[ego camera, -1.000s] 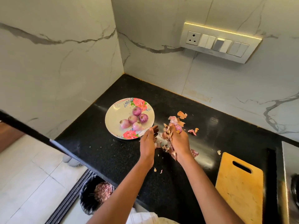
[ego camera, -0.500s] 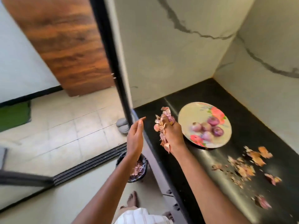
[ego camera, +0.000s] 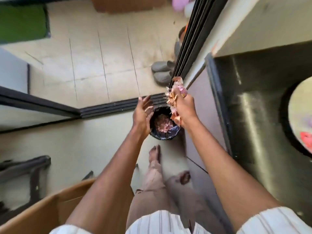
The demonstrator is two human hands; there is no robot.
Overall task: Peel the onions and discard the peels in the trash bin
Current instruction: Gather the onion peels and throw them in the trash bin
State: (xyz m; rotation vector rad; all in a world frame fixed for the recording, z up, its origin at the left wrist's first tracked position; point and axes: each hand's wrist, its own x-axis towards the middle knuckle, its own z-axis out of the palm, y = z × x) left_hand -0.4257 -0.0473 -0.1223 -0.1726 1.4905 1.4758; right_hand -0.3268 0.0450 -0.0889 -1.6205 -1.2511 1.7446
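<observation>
Peels are held bunched in the right hand grip above the trash bin; the left hand hovers beside it, fingers relaxed, holding nothing.

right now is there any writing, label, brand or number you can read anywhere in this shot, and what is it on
None: no readable text anywhere.
The trash bin, cardboard box and plate show no lettering; the plate has only a blurred red pattern.
The right hand grips plain onion peels.
</observation>
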